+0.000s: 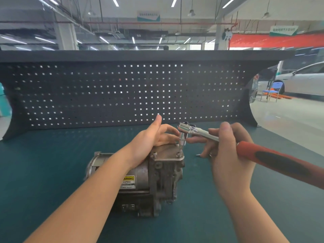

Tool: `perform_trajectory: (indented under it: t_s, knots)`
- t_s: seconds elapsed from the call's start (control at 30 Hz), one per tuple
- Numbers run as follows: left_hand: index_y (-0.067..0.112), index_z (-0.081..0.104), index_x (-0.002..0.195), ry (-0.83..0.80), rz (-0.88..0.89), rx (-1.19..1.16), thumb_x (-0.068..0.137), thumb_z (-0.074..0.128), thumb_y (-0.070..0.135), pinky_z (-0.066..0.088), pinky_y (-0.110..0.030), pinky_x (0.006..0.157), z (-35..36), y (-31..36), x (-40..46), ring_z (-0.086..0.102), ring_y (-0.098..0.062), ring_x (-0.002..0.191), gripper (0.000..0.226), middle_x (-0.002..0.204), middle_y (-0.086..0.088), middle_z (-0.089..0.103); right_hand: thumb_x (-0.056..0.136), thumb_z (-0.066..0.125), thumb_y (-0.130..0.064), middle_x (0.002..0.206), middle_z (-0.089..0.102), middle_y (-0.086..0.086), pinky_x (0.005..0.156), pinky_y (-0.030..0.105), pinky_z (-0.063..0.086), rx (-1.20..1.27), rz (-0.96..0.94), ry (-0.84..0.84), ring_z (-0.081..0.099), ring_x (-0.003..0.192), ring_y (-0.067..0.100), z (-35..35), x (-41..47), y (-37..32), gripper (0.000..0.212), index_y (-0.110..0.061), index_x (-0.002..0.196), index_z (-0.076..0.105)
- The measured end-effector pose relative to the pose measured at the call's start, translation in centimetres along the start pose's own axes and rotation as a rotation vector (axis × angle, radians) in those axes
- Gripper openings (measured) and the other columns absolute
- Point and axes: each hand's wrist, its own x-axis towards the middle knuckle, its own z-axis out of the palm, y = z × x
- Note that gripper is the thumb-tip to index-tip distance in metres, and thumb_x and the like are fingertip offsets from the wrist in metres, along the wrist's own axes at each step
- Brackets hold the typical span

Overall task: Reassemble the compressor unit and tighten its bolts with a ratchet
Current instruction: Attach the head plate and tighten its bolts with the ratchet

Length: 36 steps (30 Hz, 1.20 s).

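Observation:
A grey metal compressor unit [154, 179] lies on its side on the teal bench mat, a yellow warning label on its body. A flat cover plate [168, 154] with bolts sits on its top. A ratchet [198, 131] with a red and black handle has its socket standing upright on a bolt at the plate's far right corner. My right hand [229, 155] grips the ratchet's steel shank just ahead of the red grip. My left hand [154, 135] rests on the compressor's top behind the plate, its fingertips touching the socket and its thumb raised.
A dark pegboard back panel [122, 93] with no tools on it runs along the bench's far edge. The teal mat [52, 172] spreads around the compressor. Beyond the bench at right are a workshop floor, a blue chair [273, 90] and a white car [305, 79].

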Motion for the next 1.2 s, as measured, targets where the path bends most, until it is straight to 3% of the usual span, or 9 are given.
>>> perform_trajectory:
  t_s: [0.1,0.2,0.33,0.53,0.7,0.8,0.93,1.07,1.2]
  knots:
    - [0.02,0.071,0.112,0.038,0.045,0.1,0.099,0.006,0.06,0.044,-0.012,0.084,0.1,0.5,0.0,0.069,-0.001,0.097,0.077,0.102,0.006,0.076,0.089,0.046,-0.043,0.048,0.062,-0.001,0.054,0.018,0.043,-0.033,0.005,-0.027,0.069,0.057,0.031,0.0,0.0,0.1,0.028,-0.033,0.064,0.054]
    - [0.034,0.074,0.099,0.089,0.089,0.172,0.094,0.005,0.065,0.036,-0.029,0.092,0.5,0.5,0.0,0.067,0.001,0.091,0.076,0.1,0.01,0.075,0.089,0.045,-0.043,0.055,0.069,0.005,0.055,0.019,0.045,-0.068,0.016,-0.058,0.066,0.052,0.027,-0.3,0.0,0.3,0.029,-0.031,0.065,0.055]
    - [0.037,0.074,0.099,0.083,0.124,0.147,0.093,0.009,0.068,0.028,-0.044,0.112,0.8,-0.6,-0.1,0.064,-0.004,0.103,0.072,0.105,0.009,0.074,0.09,0.045,-0.043,0.06,0.071,0.003,0.053,0.015,0.042,-0.112,0.0,-0.084,0.059,0.045,0.018,-0.5,-0.4,0.3,0.028,-0.034,0.066,0.056]
    - [0.016,0.071,0.112,0.066,0.132,-0.066,0.103,0.022,0.047,0.032,-0.049,0.112,0.1,-0.9,-0.2,0.062,-0.022,0.117,0.059,0.114,-0.009,0.072,0.089,0.046,-0.041,0.06,0.069,0.009,0.054,0.011,0.041,-0.086,-0.073,-0.082,0.061,0.047,0.006,0.5,-0.7,-0.5,0.026,-0.034,0.068,0.059]
    - [-0.014,0.057,0.12,0.149,0.066,-0.137,0.098,0.033,0.002,0.037,-0.053,0.108,-0.8,-0.3,-0.3,0.057,-0.045,0.112,0.036,0.12,-0.029,0.062,0.088,0.048,-0.042,0.049,0.063,0.004,0.058,0.021,0.047,0.097,0.051,-0.152,0.072,0.061,0.026,2.3,-0.9,-0.6,0.026,-0.031,0.065,0.055]
    - [-0.005,0.067,0.103,0.147,0.083,-0.171,0.098,0.036,0.002,0.038,-0.049,0.095,-1.2,-0.6,-0.7,0.052,-0.033,0.102,0.032,0.108,-0.023,0.06,0.087,0.049,-0.044,0.045,0.057,0.006,0.055,0.019,0.045,0.081,0.087,-0.158,0.073,0.067,0.03,3.3,-1.5,0.0,0.026,-0.032,0.066,0.058]
    - [-0.01,0.063,0.1,0.084,0.124,-0.193,0.082,0.04,-0.004,0.037,-0.051,0.104,-2.1,-1.1,-1.4,0.051,-0.032,0.104,0.03,0.104,-0.015,0.067,0.086,0.049,-0.045,0.048,0.061,0.004,0.052,0.017,0.043,0.077,0.097,-0.157,0.072,0.064,0.031,3.5,-1.5,0.2,0.025,-0.033,0.066,0.059]
    - [0.004,0.066,0.115,0.007,0.153,-0.091,0.073,0.041,0.002,0.027,-0.06,0.114,-2.5,-1.6,-1.8,0.048,-0.047,0.125,0.049,0.127,-0.02,0.063,0.085,0.049,-0.046,0.057,0.066,0.017,0.054,0.019,0.044,0.008,0.061,-0.131,0.069,0.056,0.02,3.4,-1.4,0.1,0.025,-0.032,0.067,0.06]
    - [0.016,0.074,0.106,-0.108,0.227,-0.186,0.075,0.05,0.005,0.043,-0.046,0.106,-2.7,-1.8,-2.3,0.062,-0.028,0.118,0.041,0.116,-0.008,0.071,0.084,0.044,-0.051,0.053,0.066,-0.006,0.052,0.014,0.044,-0.202,-0.016,-0.14,0.067,0.054,0.012,4.0,-2.1,-0.6,0.03,-0.025,0.072,0.055]
